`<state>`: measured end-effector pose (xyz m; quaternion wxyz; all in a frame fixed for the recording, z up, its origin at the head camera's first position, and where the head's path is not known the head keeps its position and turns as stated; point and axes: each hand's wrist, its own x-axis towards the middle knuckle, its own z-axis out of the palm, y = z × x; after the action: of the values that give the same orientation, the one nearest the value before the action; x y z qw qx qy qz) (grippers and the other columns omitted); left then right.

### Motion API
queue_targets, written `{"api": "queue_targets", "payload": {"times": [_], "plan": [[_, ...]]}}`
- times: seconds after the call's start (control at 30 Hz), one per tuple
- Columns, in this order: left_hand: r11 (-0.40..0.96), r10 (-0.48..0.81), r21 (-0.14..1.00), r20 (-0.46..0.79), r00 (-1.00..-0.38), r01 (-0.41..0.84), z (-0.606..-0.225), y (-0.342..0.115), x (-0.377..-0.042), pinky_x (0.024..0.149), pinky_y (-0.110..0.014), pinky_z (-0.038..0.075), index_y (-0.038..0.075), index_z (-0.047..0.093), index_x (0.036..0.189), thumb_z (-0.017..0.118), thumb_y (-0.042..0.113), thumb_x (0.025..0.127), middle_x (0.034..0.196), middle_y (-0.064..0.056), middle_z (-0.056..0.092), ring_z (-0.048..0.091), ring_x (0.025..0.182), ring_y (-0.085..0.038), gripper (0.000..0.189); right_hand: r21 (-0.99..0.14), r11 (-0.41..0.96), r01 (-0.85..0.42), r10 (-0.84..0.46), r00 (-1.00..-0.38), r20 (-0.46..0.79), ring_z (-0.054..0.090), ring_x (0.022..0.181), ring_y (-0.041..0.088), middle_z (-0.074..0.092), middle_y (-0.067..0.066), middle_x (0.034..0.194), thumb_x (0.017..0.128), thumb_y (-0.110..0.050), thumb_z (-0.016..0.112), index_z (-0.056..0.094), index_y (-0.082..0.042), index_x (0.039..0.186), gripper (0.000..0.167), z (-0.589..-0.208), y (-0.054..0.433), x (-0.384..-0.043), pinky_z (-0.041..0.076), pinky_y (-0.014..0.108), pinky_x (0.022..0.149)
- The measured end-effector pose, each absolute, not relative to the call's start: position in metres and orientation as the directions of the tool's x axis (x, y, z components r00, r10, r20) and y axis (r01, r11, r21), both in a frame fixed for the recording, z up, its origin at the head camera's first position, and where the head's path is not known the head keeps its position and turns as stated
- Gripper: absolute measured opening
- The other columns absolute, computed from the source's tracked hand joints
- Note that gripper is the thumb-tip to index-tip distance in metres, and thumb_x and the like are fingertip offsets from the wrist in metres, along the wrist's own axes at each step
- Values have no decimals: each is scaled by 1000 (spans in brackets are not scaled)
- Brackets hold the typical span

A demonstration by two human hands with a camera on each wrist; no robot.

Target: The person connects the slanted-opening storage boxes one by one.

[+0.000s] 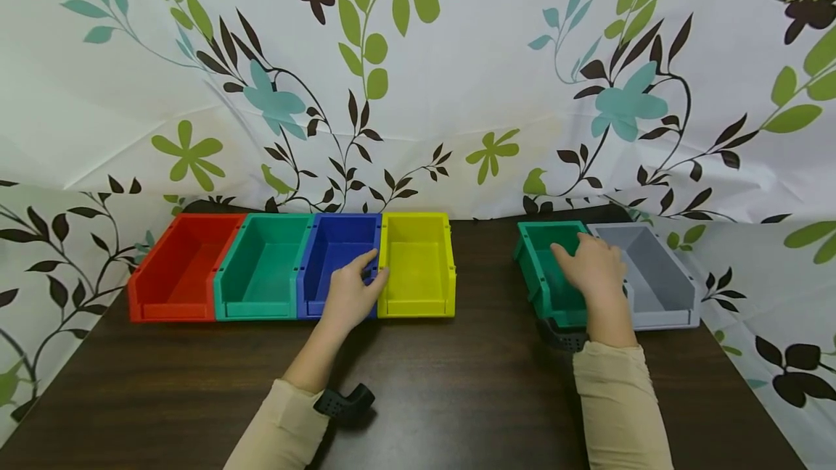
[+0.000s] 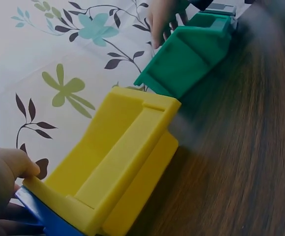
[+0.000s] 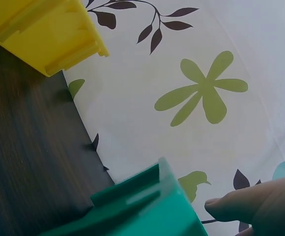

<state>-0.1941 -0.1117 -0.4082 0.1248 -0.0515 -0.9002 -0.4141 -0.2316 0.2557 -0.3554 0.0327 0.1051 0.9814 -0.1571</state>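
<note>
At the wall between the blue bin (image 1: 342, 238) and the yellow bin (image 1: 418, 296), my left hand (image 1: 349, 292) pinches the adjoining sides. Its thumb (image 2: 27, 169) lies over the yellow edge, while the other fingers are on the blue side, partly hidden. Farther right, my right hand (image 1: 596, 270) is above the right-hand green bin (image 1: 551, 274), beside the grey bin (image 1: 653, 274). The thumb points left over the green bin and the fingers reach forward, with nothing seen in them. In the right wrist view, the right thumb (image 3: 245, 201) extends beside the green bin.
Left of the blue bin stand another green bin (image 1: 264, 260) and a red bin (image 1: 186, 260) in the same row. Dark wood tabletop (image 1: 457, 383) runs in front and between the two groups. A patterned white cloth (image 1: 457, 93) hangs behind.
</note>
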Motion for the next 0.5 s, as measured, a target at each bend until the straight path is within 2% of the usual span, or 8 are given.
{"api": "queue_targets", "payload": {"times": [0.17, 0.3, 0.4, 0.5], "plan": [[619, -36, 769, 234, -972, 162, -407, -112, -194, 89, -46, 52, -4, 55, 129, 62, 27, 89, 123, -23, 61, 60, 113, -33, 51, -320, 925, 205, 190, -979, -78, 26, 124, 59, 34, 38, 139, 94, -52, 40, 32, 7, 143, 77, -356, 254, -231, 29, 71, 94], [607, -56, 784, 206, -977, 131, -405, -113, -194, 91, -46, 51, -7, 54, 128, 61, 26, 88, 123, -24, 61, 58, 115, -32, 52, -374, 917, 136, 139, -990, -18, 29, 126, 57, 38, 38, 138, 96, -46, 43, 35, 11, 139, 72, -358, 250, -233, 26, 69, 101], [606, -73, 787, 196, -978, 112, -405, -116, -195, 89, -46, 52, -7, 55, 127, 61, 24, 87, 120, -24, 62, 60, 113, -32, 51, -438, 896, 71, 86, -996, 16, 34, 127, 53, 41, 36, 137, 97, -43, 45, 36, 12, 139, 69, -359, 246, -234, 29, 64, 104], [605, -91, 791, 185, -978, 94, -404, -119, -196, 86, -46, 53, -7, 56, 126, 61, 23, 87, 119, -25, 63, 62, 109, -33, 49, -499, 866, 38, 54, -998, 18, 40, 125, 50, 43, 34, 137, 96, -44, 46, 37, 10, 139, 70, -360, 242, -233, 35, 62, 100]]}}
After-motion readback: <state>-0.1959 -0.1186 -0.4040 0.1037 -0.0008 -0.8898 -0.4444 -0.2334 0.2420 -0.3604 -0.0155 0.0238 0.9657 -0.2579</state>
